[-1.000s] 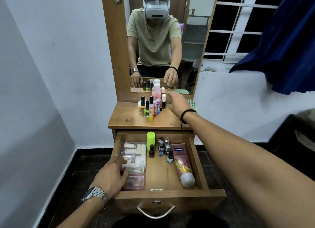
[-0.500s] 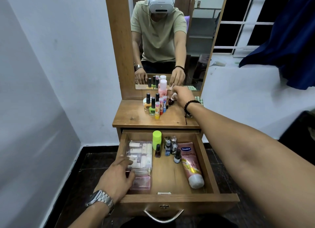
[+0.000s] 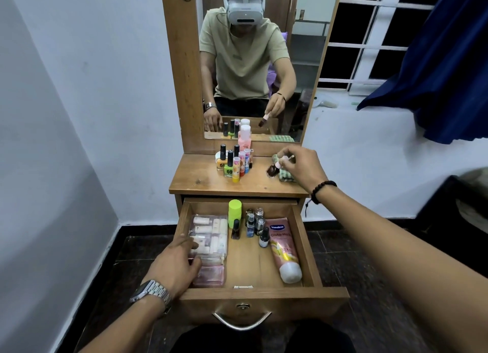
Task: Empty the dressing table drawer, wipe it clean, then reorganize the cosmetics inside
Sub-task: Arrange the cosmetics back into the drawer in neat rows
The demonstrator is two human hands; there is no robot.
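A: Drawer (image 3: 253, 292), pulled fully out below the worktop (image 3: 211, 183), holds cosmetics again: a clear pouch (image 3: 211, 236) of small tubes at far left, a pink pouch (image 3: 211, 274) nearer, a green-capped bottle (image 3: 234, 210) and a cluster of small vials (image 3: 254, 224) at the far middle, and a pink lotion tube (image 3: 284, 249) lying along the right wall.

B: Which step does this show?

A: Judging by the tidy rows, the reorganizing stage. Several bottles (image 3: 233, 162) stand grouped on the far worktop, not yet returned.

B: And the hands?

A: Well apart. The right hand (image 3: 303, 165), far right over the worktop, pinches the pale cap of a dark nail-polish bottle (image 3: 272, 170), which hangs tilted just beside a green checked cloth (image 3: 286, 177). The left hand (image 3: 175, 267) rests, fingers extended, on the pouches at the drawer's near left; no grip is evident.

B: What does the next move call for?

A: Probably carrying the bottle near and down into the drawer and standing it upright beside the vials, without knocking them over.
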